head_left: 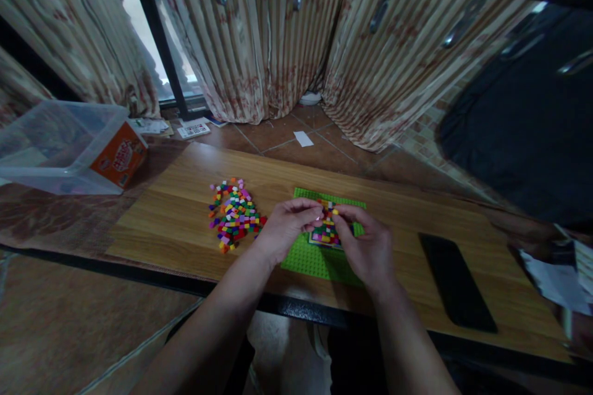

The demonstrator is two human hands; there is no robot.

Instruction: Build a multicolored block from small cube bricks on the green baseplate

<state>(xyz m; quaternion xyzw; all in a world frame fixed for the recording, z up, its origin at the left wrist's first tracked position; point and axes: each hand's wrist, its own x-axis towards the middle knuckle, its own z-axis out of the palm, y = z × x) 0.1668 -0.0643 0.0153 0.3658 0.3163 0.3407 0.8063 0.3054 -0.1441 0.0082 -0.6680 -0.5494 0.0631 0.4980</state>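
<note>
A green baseplate (311, 259) lies on a wooden board (176, 210). On it stands a small multicoloured build of tiny bricks (326, 229). My left hand (288, 227) and my right hand (365, 244) meet over the build, fingertips pinched together at its top. What sits between the fingertips is too small to make out. A loose pile of small coloured bricks (235, 215) lies on the board to the left of my left hand.
A black phone (456, 281) lies flat on the board's right side. A clear plastic box (60, 145) with an orange label stands at far left. Curtains hang behind. Papers lie on the tiled floor (303, 138) and at the right edge (558, 281).
</note>
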